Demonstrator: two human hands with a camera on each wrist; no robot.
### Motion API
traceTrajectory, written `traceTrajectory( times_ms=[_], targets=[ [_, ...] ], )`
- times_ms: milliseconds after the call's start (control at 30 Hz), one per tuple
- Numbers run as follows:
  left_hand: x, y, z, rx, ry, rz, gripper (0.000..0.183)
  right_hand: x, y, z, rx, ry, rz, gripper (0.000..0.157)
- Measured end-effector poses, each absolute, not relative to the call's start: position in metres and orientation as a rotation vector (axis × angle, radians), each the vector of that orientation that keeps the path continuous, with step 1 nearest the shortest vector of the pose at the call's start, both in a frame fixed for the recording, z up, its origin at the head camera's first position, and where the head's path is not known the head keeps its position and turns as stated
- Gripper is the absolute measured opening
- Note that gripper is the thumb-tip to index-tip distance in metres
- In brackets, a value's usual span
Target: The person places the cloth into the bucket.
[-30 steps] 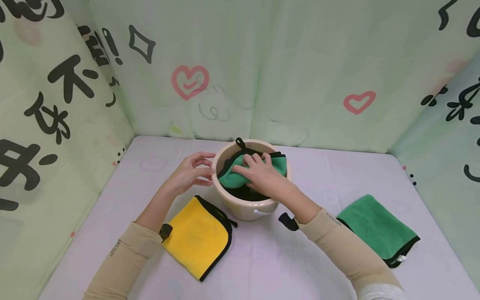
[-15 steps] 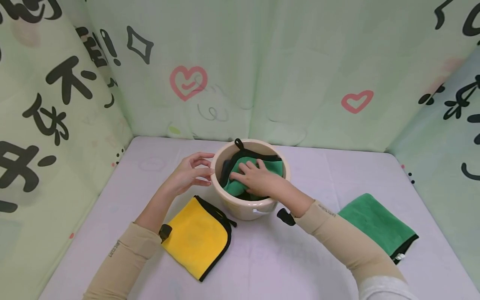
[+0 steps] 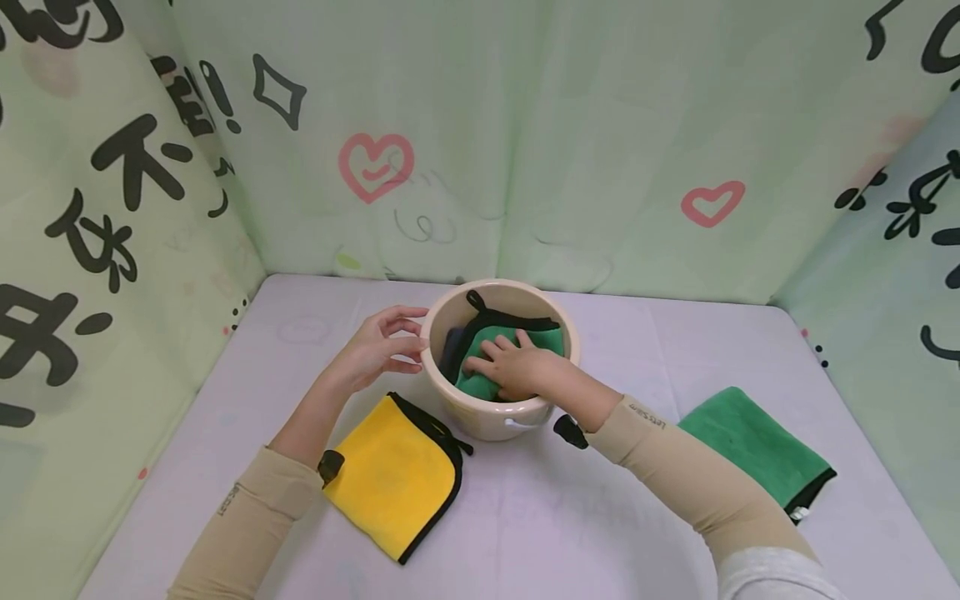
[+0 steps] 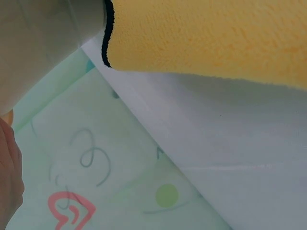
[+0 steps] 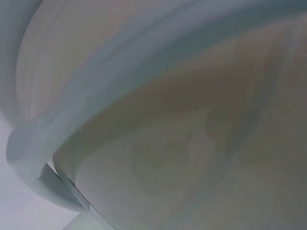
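A cream bucket (image 3: 483, 423) stands near the back of the table. Inside it lies a green cloth (image 3: 546, 338) with black edging and a hanging loop, sunk below the rim. My right hand (image 3: 517, 365) reaches over the rim and presses on this cloth with spread fingers. Against the bucket's left side, my left hand (image 3: 382, 343) rests its loosely bent fingertips near the rim. Part of that left hand (image 4: 9, 177) shows at the edge of the left wrist view. The bucket wall (image 5: 158, 163) and its pale handle (image 5: 115, 76) fill the right wrist view.
A folded yellow cloth (image 3: 397, 479) with black edging lies in front of the bucket, beneath the left wrist. Off to the right is another folded green cloth (image 3: 757, 446), partly behind the right forearm. Printed curtains (image 3: 600, 125) surround the white-covered table (image 3: 540, 517).
My right hand has pushed the green cloth lower into the bucket, and its fingers have spread out over it. The left hand stays at the rim.
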State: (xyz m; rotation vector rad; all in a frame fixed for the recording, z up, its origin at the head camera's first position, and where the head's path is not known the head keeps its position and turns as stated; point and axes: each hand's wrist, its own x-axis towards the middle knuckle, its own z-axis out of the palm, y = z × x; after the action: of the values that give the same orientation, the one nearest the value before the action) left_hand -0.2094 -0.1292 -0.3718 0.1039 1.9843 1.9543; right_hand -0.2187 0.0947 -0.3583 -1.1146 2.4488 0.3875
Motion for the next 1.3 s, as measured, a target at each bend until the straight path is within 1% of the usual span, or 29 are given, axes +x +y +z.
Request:
traceTrajectory(
  times_ms=[233,467,600,700,833,967,1300],
  targets=[
    [-0.210,-0.129,-0.373,0.108,1.985,1.952,0.049,-0.217,0.096,-0.358,-1.116,2.463,0.373,0.046],
    [-0.209,-0.128,-0.372,0.093,1.987,1.959,0.048,-0.214,0.101,-0.355,-1.183,2.538,0.255,0.049],
    [-0.209,-0.129,-0.372,0.098,1.995,1.953,0.048,-0.211,0.107,-0.347,-1.217,2.596,0.134,0.051],
    [-0.209,-0.130,-0.372,0.098,1.997,1.951,0.049,-0.207,0.117,-0.337,-1.197,2.678,0.022,0.050],
    [-0.209,-0.129,-0.373,0.098,2.001,1.950,0.049,-0.200,0.138,-0.322,-1.128,2.841,-0.167,0.048],
    [-0.208,-0.129,-0.373,0.099,2.001,1.954,0.048,-0.193,0.168,-0.315,-1.011,2.988,-0.311,0.052],
    [-0.209,-0.129,-0.374,0.115,1.994,1.967,0.048,-0.165,0.252,-0.330,-0.607,3.221,-0.406,0.067]
  ],
)
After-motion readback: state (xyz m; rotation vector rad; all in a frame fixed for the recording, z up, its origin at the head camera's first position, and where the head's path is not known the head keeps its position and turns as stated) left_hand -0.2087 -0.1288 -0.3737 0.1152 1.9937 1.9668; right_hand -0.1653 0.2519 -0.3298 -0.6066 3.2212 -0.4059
